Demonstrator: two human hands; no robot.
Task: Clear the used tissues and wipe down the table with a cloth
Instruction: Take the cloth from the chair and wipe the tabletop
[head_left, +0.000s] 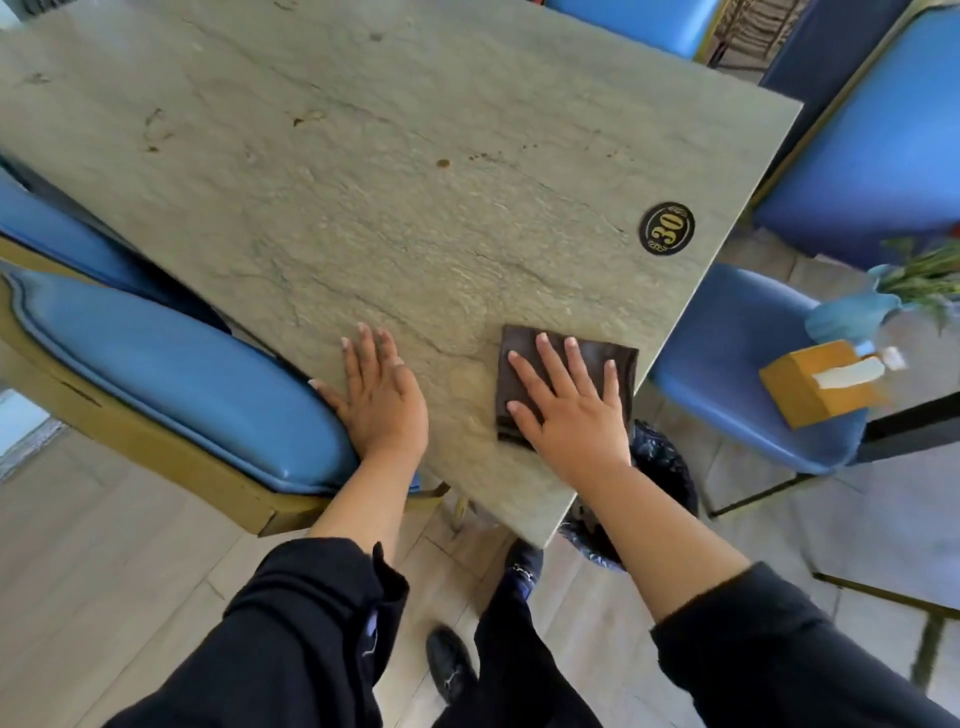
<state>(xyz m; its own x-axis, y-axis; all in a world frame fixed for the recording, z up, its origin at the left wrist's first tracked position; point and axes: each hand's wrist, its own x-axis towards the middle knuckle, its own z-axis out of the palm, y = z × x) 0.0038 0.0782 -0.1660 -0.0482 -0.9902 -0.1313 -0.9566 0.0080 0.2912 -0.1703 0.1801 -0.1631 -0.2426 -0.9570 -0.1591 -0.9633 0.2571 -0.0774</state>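
Observation:
A grey-green stone-patterned table (395, 171) fills the upper half of the view. A folded dark brown cloth (613, 358) lies flat near its front right corner. My right hand (569, 410) presses on the cloth with fingers spread. My left hand (382, 395) rests flat on the bare tabletop by the front left edge, fingers apart, holding nothing. Small brown stains (443, 163) mark the middle and far left of the table. No tissues lie on the tabletop.
A round black "30" sticker (667, 228) is near the table's right edge. Blue chairs (171, 374) stand left, right and behind. On the right chair seat (727, 338) sit a yellow tissue box (815, 382) and a blue vase (852, 317). A dark bin bag (670, 467) is below the corner.

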